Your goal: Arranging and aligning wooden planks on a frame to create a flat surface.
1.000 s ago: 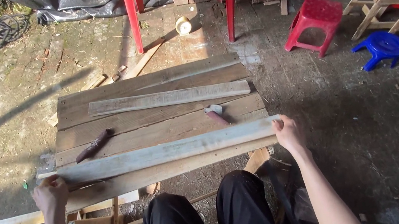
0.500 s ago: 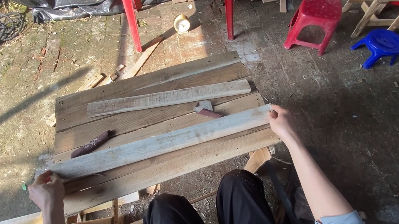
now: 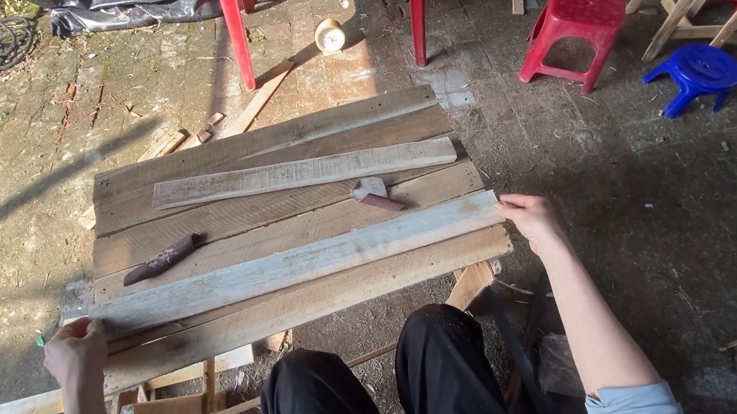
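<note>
Pale weathered wooden plank point(image 3: 299, 265) lies across the top of a slatted board panel point(image 3: 290, 209), each end gripped: left hand point(image 3: 76, 352) and right hand point(image 3: 533, 220), fingers curled on it. Nothing fastens it yet; a hammer point(image 3: 374, 194) lies untouched nearby.

Black trousers; light blue sleeve; bare forearms.

A rough plank table point(image 3: 279, 142) carries a loose slat point(image 3: 304, 172), a hammer point(image 3: 374, 193), a dark tool point(image 3: 162, 259), and a long plank point(image 3: 298, 262) near its front edge.
</note>
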